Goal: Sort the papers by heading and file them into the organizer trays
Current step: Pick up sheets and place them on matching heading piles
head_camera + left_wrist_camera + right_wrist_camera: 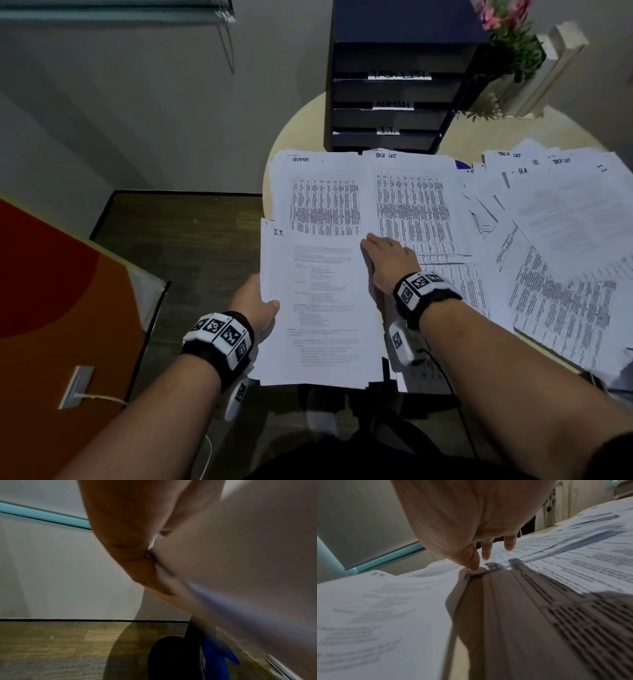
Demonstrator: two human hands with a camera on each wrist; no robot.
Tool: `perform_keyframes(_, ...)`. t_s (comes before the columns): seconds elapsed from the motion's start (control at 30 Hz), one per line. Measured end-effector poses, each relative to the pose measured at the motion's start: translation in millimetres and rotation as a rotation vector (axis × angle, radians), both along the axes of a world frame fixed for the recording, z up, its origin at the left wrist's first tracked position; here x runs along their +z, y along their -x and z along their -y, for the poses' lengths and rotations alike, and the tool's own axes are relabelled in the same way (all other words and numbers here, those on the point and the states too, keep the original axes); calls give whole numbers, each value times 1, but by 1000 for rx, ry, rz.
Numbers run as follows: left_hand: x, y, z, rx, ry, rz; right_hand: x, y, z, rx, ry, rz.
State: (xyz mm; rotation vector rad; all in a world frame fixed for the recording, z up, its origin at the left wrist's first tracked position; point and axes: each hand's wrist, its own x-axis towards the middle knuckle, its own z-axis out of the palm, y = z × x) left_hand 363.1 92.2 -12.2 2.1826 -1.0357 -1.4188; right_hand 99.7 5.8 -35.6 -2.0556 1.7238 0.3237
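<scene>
Round table [301, 137] | left hand [255, 308] grips I.T. stack [318, 308] | right hand [388, 260] flat, fingers straight

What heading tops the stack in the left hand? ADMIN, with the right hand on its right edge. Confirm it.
Not ADMIN. The head view shows the stack gripped by the left hand headed I.T.; the right hand is at its right edge.

Matt white paper sheets [322, 308], smooth pale laminate table [301, 133], dark matt organizer [394, 89], rough woven carpet [51, 649].
</scene>
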Motion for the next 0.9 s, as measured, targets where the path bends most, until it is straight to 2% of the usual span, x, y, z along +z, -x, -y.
perform_keyframes(0.07, -2, -4, -2, -2, -9, 9, 2, -6, 5, 24, -53, -9)
perform_keyframes(0.2, 0, -12, -5, -158, -40, 128, 4, -12, 14, 35, -87, -75)
perform_keyframes(0.37, -2, -18, -10, -128, -59, 61, 3, -17, 21, 24, -69, -86)
perform_keyframes(0.47, -8, -20, -10, -138, -36, 33, 3, -21, 26, 13, 38, -1)
perform_keyframes(0.53, -10, -19, -10, -145, -30, 39, 5, -26, 29, 28, 33, 56)
perform_keyframes(0.73, -13, -36, -14, -255, -127, 170, 4, -32, 40, 72, -84, -38)
perform_keyframes(0.8, -16, -48, -19, -311, -120, 257, 3, -33, 46, 72, -105, -60)
perform_keyframes(0.9, -17, -64, -29, -303, -57, 311, 4, -35, 54, 73, -122, -41)
